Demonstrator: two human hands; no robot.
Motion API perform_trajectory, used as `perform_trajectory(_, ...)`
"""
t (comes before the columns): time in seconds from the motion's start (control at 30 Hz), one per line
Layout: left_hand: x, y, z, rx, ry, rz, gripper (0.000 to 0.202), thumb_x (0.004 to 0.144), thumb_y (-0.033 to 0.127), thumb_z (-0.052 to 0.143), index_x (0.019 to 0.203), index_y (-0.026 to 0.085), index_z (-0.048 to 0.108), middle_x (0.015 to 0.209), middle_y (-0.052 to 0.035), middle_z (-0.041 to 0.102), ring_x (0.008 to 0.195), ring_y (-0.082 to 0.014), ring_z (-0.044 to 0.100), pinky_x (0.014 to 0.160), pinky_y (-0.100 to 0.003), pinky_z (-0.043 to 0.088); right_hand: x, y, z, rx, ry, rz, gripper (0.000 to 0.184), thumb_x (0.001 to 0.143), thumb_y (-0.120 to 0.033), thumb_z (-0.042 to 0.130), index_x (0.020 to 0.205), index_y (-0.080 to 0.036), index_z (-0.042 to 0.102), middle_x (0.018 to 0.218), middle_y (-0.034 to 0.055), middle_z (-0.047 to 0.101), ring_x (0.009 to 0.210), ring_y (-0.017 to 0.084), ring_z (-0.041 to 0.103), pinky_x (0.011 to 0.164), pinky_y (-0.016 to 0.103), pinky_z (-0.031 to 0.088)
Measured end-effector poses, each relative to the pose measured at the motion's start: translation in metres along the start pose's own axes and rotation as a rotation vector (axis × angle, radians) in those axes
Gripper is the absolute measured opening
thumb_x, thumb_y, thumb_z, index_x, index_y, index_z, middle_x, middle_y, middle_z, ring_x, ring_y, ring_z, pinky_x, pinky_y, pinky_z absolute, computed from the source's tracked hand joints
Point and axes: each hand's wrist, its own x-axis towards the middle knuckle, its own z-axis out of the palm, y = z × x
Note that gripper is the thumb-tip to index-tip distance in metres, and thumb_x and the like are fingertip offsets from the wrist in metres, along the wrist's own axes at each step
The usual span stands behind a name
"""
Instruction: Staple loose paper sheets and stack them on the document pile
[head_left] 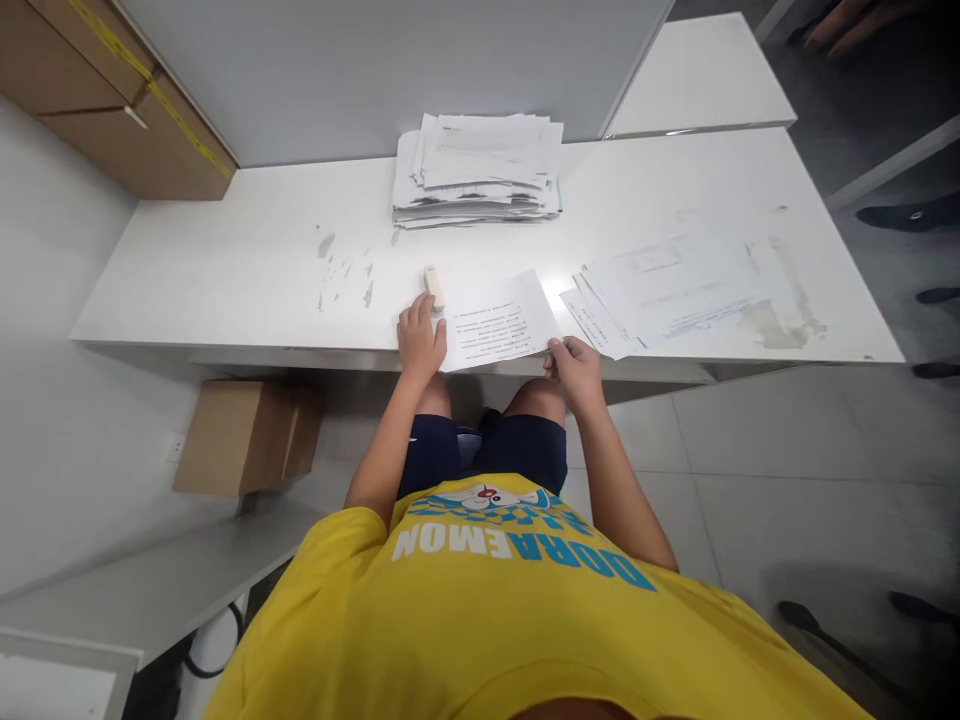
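Observation:
A printed sheet of paper (499,322) lies at the front edge of the white desk, its near edge slightly over the side. My left hand (421,338) rests at the sheet's left edge with fingers stretched out and thumb apart. Just beyond its fingertips is a small cream-coloured oblong object (433,286), perhaps a stapler; whether the fingers touch it I cannot tell. At the sheet's near right corner, my right hand (576,366) is closed, thumb and fingers pinching the paper. To its right several loose printed papers (675,285) overlap on the desk.
Against the grey partition (420,70) stands a thick stack of papers (480,165). Cardboard boxes (112,110) sit at the desk's back left, and another box (232,435) is below it. Worn marks spot the white desk (247,260). Part of another person shows at the top right.

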Motion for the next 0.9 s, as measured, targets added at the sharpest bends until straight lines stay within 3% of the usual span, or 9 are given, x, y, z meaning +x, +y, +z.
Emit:
perform_trajectory(0.23,-0.004,-0.003,-0.004,0.049,-0.06,0.042,0.052,0.101,0.04,0.031,0.142,0.018,0.052,0.152,-0.0074,0.051,0.128,-0.0301,0.048,0.11,-0.046,0.04,0.005,0.0,0.002,-0.023,-0.011,-0.014,0.038,0.089,-0.037,0.061,0.057,-0.02,0.05,0.048,-0.0045,0.052,0.04,0.006,0.044,0.044,0.018,0.038)
perform_trajectory(0.5,-0.003,-0.001,-0.004,-0.079,-0.045,-0.027,0.046,0.098,0.028,0.036,0.137,0.022,0.06,0.146,-0.0072,0.057,0.129,-0.0307,0.045,0.112,-0.051,0.035,0.005,0.003,0.01,0.043,0.12,-0.051,0.043,0.089,-0.04,0.062,0.054,-0.022,0.043,0.044,-0.0046,0.049,0.037,0.007,0.04,0.041,0.02,0.034)
perform_trajectory(0.67,0.004,-0.001,-0.009,-0.099,-0.05,-0.043,0.046,0.093,0.015,0.037,0.127,0.024,0.067,0.139,-0.0066,0.063,0.13,-0.0317,0.044,0.109,-0.055,0.036,0.002,0.002,0.012,0.03,0.124,-0.05,0.044,0.09,-0.043,0.062,0.056,-0.022,0.043,0.045,-0.0048,0.05,0.038,0.007,0.041,0.043,0.021,0.035)
perform_trajectory(0.9,-0.004,0.004,-0.006,-0.056,-0.069,-0.044,0.055,0.091,0.006,0.031,0.134,0.023,0.061,0.144,-0.008,0.059,0.133,-0.031,0.046,0.107,-0.054,0.039,0.0,0.004,0.013,0.018,0.131,-0.084,0.044,0.092,-0.044,0.06,0.057,-0.023,0.043,0.047,-0.0055,0.048,0.041,0.009,0.042,0.047,0.023,0.037)
